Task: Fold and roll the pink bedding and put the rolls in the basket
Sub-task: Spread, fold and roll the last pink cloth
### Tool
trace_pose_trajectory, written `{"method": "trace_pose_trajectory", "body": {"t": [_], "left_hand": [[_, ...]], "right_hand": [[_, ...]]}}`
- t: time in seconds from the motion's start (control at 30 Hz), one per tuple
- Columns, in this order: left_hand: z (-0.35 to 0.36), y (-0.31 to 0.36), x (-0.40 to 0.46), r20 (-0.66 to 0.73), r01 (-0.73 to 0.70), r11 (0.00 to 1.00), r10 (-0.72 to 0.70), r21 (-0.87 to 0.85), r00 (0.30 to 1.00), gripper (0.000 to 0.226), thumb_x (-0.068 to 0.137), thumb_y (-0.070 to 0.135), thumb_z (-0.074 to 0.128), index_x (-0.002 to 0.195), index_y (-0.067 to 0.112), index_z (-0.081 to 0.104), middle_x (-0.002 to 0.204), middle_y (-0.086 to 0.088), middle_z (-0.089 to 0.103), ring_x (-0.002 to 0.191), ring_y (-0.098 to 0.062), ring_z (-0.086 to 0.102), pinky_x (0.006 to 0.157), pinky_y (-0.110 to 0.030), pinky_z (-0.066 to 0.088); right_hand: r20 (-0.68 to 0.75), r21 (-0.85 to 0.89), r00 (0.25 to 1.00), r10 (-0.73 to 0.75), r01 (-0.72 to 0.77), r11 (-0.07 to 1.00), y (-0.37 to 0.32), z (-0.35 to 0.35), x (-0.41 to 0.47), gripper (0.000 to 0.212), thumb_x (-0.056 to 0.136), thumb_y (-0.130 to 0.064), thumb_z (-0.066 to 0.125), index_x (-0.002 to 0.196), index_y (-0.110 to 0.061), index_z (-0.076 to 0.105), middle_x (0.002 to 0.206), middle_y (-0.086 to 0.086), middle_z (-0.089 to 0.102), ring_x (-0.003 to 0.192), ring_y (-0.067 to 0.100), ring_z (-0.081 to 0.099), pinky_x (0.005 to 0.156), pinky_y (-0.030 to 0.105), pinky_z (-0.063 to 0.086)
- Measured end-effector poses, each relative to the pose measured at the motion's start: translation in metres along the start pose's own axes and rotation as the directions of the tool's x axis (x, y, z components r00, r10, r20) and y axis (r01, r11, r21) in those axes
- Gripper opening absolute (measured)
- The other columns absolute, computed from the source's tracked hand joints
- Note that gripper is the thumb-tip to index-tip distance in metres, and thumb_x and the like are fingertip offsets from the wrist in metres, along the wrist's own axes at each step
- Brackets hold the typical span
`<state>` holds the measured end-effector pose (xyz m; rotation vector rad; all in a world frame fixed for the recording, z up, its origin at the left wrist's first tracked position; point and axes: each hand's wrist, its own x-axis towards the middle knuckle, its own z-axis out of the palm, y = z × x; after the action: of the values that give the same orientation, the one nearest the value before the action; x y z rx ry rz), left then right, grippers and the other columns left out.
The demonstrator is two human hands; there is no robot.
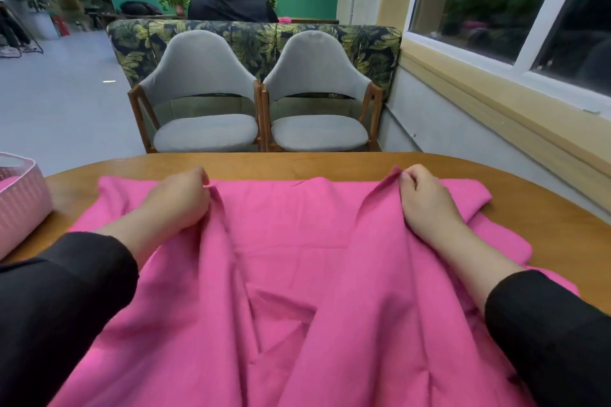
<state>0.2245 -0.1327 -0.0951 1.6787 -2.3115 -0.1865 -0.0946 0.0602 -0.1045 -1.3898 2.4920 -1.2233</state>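
Head view: pink bedding (291,274) lies spread over the wooden table (330,165) beneath my 2 arms. My left hand (178,200) and right hand (426,198) each pinch its far edge; basket (20,198) at left.

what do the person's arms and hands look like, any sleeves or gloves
Both arms wear long black sleeves, pushed back so the forearms show bare. The left hand and right hand are bare too: no gloves, and no rings, watch or markings that show in this view.

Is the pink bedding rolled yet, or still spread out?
Spread, not rolled: the pink fabric bedding lies loosely across the wooden table, both hands pinching its far edge.
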Motion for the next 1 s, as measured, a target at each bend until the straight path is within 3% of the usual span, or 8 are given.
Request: {"method": "trace_pose_trajectory", "body": {"t": [0.2,0.33,0.47,0.57,0.67,0.77,0.9,1.0], "left_hand": [[0.019,0.145,-0.024,0.102,-0.297,0.900,0.344,-0.318,0.933,0.036,0.098,0.047,0.054,0.117,0.019,0.066,0.108,-0.001,0.069,0.101,-0.023,0.062,0.085,-0.032,0.048],[0.050,0.196,-0.045,0.458,-0.063,0.811,0.390,-0.581,0.799,0.042,0.093,0.051,0.063,0.104,0.011,0.072,0.096,-0.005,0.074,0.088,-0.025,0.070,0.087,-0.040,0.057],[0.048,0.217,-0.046,0.551,0.273,0.507,0.550,-0.818,0.628,0.017,0.100,0.026,0.058,0.086,0.016,0.060,0.074,-0.002,0.055,0.061,-0.012,0.052,0.056,-0.025,0.047],[0.040,0.242,-0.038,0.517,0.352,0.391,0.500,-0.851,0.695,0.024,0.102,0.029,0.055,0.079,0.023,0.057,0.073,-0.002,0.055,0.060,-0.013,0.049,0.060,-0.024,0.042],[0.033,0.267,-0.008,0.146,-0.121,0.695,0.312,-0.709,0.939,0.025,0.105,0.032,0.047,0.091,0.016,0.060,0.083,-0.001,0.060,0.075,-0.017,0.055,0.060,-0.025,0.037],[0.047,0.287,0.017,0.003,-0.431,0.845,0.455,-0.317,0.890,0.027,0.106,0.033,0.041,0.104,0.011,0.056,0.099,-0.009,0.063,0.096,-0.030,0.057,0.069,-0.032,0.030],[0.105,0.297,0.017,0.119,-0.434,0.805,0.517,-0.406,0.848,0.026,0.107,0.034,0.039,0.097,0.013,0.049,0.093,-0.007,0.060,0.094,-0.032,0.057,0.067,-0.033,0.027],[0.133,0.291,0.007,0.103,-0.484,0.749,0.583,-0.452,0.806,0.024,0.107,0.034,0.038,0.093,0.015,0.044,0.086,-0.004,0.058,0.088,-0.031,0.057,0.067,-0.036,0.028]], "right_hand": [[0.047,-0.069,0.995,0.092,-0.089,0.994,0.024,0.014,0.026,0.030,0.104,-0.026,0.039,0.086,-0.012,0.058,0.086,0.003,0.061,0.087,0.028,0.057,0.068,0.034,0.035],[-0.060,0.088,0.992,0.112,-0.106,0.990,0.029,-0.005,0.035,0.031,0.106,-0.024,0.040,0.094,-0.007,0.063,0.090,0.001,0.062,0.091,0.024,0.058,0.064,0.032,0.031],[-0.181,0.174,0.981,0.070,-0.039,0.984,0.030,-0.040,0.052,0.035,0.104,-0.021,0.041,0.097,0.005,0.064,0.098,0.018,0.067,0.095,0.033,0.059,0.066,0.038,0.034],[-0.228,0.177,0.971,0.071,-0.030,0.984,0.038,-0.049,0.064,0.042,0.104,-0.025,0.043,0.095,0.011,0.062,0.095,0.025,0.066,0.092,0.038,0.059,0.072,0.043,0.042],[-0.200,0.161,0.971,0.128,-0.096,0.982,0.066,-0.041,0.067,0.040,0.104,-0.027,0.045,0.088,0.004,0.065,0.087,0.016,0.069,0.088,0.034,0.062,0.071,0.041,0.042],[-0.135,0.106,0.980,0.149,-0.135,0.985,0.101,-0.037,0.066,0.035,0.102,-0.026,0.047,0.079,-0.005,0.064,0.079,0.005,0.067,0.082,0.026,0.061,0.065,0.034,0.036],[-0.155,-0.094,0.943,0.293,-0.309,0.946,0.158,-0.056,0.074,0.030,0.092,-0.016,0.050,0.114,-0.012,0.069,0.121,0.012,0.067,0.116,0.029,0.059,0.097,0.035,0.046],[-0.028,-0.199,0.916,0.399,-0.397,0.896,0.183,-0.062,0.080,0.024,0.088,-0.028,0.059,0.098,-0.012,0.073,0.102,0.011,0.072,0.100,0.033,0.064,0.084,0.038,0.050]]}}
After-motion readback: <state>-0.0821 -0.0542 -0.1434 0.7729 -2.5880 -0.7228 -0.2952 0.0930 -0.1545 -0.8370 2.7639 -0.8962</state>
